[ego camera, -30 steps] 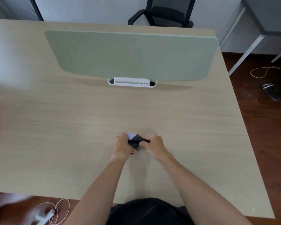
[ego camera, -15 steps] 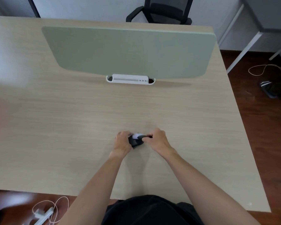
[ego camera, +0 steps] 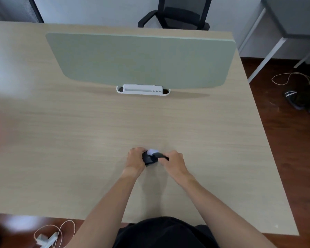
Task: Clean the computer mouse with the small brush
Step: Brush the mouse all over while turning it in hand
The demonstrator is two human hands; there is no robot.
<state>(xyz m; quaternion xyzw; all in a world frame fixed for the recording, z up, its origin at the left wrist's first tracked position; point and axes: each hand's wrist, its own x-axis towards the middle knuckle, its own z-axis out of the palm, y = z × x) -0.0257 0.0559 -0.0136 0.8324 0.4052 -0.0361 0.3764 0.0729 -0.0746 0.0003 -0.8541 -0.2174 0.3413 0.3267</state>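
Just one view here, a wide-angle head cam looking forward and steeply down over the light wood-grain desk [ego camera: 79, 140], so both forearms reach in from the bottom edge. It faces the pale green divider panel [ego camera: 141, 58] across the desk, with the black mesh office chair [ego camera: 177, 17] behind it. The desk sits fairly close, dark wooden floor [ego camera: 293, 140] on the right.

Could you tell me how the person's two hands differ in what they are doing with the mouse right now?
The left hand grips the black mouse from its side; the right hand pinches a small dark brush whose pale tip lies over the mouse. Both rest low on the desk.
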